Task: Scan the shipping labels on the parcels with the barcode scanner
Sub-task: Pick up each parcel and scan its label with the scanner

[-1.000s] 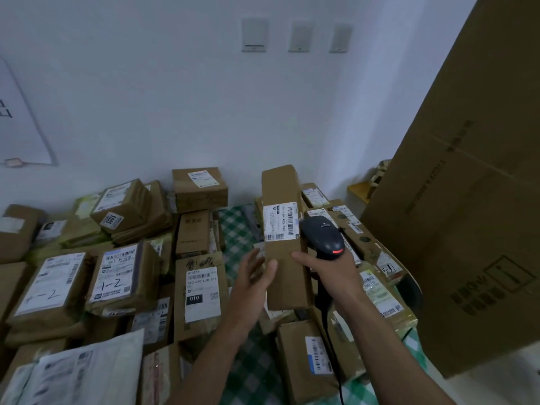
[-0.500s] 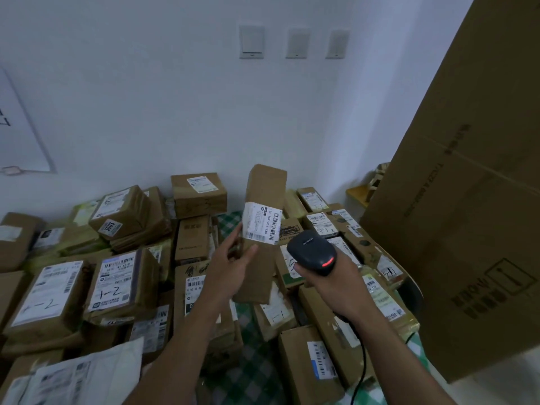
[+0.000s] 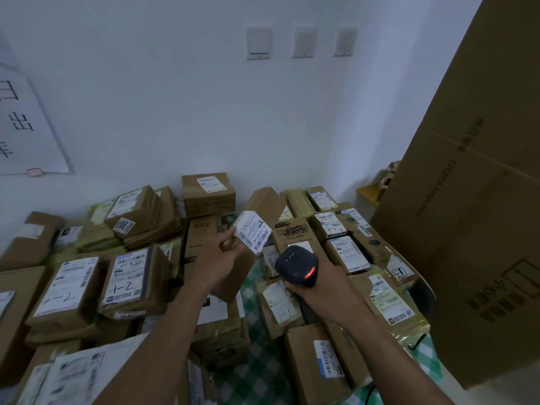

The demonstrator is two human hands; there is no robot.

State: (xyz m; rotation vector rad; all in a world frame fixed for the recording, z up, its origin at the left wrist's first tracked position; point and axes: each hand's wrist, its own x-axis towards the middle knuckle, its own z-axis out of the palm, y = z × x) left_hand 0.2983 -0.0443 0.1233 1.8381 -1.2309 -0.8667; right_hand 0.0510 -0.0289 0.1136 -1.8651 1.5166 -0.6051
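Left hand [image 3: 222, 258] around long cardboard parcel [image 3: 263, 200], right hand [image 3: 324, 287] around rounded black scanner [image 3: 295, 264].

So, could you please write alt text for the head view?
A person's left hand holds a long brown parcel tilted, shipping label showing, while the right hand grips a black barcode scanner beside it. Labelled parcels crowd a green checked cloth.
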